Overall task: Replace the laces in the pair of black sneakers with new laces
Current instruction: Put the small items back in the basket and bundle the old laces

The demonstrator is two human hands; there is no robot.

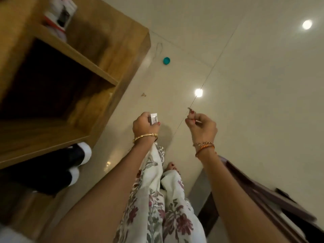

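Observation:
A pair of black sneakers (52, 171) with white toe caps stands on the floor at the lower left, partly under a wooden shelf unit. My left hand (144, 124) grips a small white box (154, 118) with dark print. My right hand (201, 125) is held up to the right of it, fingertips pinched together on something small and thin that I cannot make out. Both hands hover above the floor, well to the right of the sneakers. No laces are plainly visible.
The wooden shelf unit (108, 55) fills the left side, with a red and white box (59, 16) on its upper shelf. A teal cap (166, 60) lies on the cream tiled floor (245, 85). Dark furniture (271, 207) stands at the lower right. My bare foot (172, 167) shows below.

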